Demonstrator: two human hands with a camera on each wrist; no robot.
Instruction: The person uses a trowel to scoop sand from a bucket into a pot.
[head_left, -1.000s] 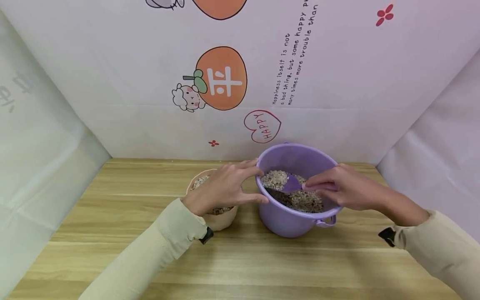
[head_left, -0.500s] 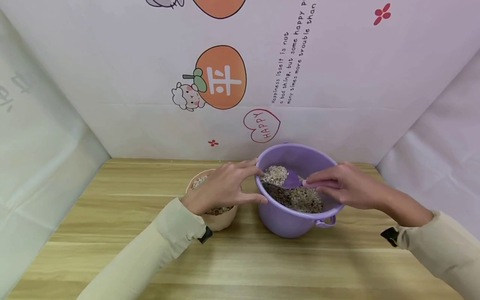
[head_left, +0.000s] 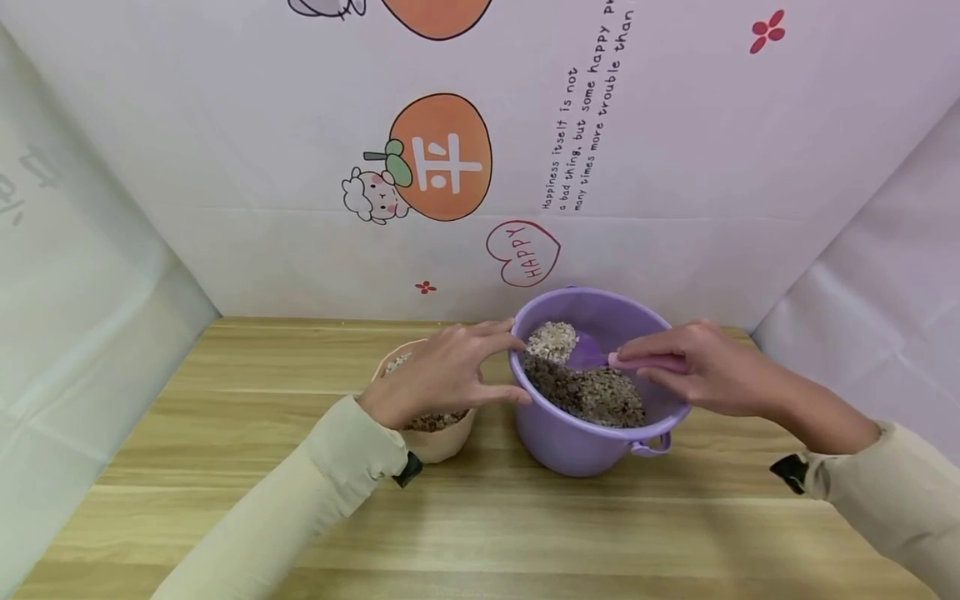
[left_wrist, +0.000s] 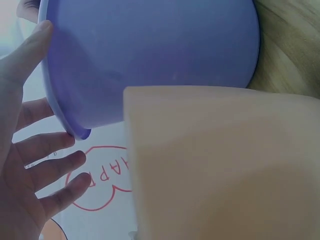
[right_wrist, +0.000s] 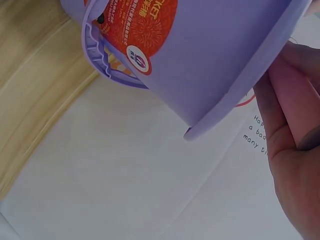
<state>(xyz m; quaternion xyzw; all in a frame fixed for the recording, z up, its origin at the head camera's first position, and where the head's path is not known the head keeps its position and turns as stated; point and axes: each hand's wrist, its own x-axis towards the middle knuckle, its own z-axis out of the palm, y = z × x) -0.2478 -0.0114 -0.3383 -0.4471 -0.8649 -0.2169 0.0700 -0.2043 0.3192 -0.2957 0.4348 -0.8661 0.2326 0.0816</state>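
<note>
In the head view my right hand (head_left: 708, 367) grips the pink handle (right_wrist: 297, 100) of a purple shovel (head_left: 588, 350) over the purple bucket (head_left: 573, 450). Pale grains (head_left: 552, 341) are heaped on its blade, above darker gravel (head_left: 611, 396) in the bucket. My left hand (head_left: 446, 367) touches the bucket's left rim with thumb and fingertips, the fingers spread and fairly straight. Under that hand stands a cream pot (head_left: 450, 442) with gravel in it, partly hidden by the hand. In the left wrist view the pot's side (left_wrist: 225, 165) covers much of the picture.
The bucket and pot stand on a wood-grain table (head_left: 480, 533). Close behind them rises a white printed backdrop (head_left: 300, 258). Pale sheets hang at the left (head_left: 90, 275) and right (head_left: 877, 258). A carrying handle (right_wrist: 107, 67) hangs outside the bucket.
My right hand has moved slightly up and to the right. The shovel's blade with its pale grains has risen clear of the darker gravel. My left hand stays at the rim.
</note>
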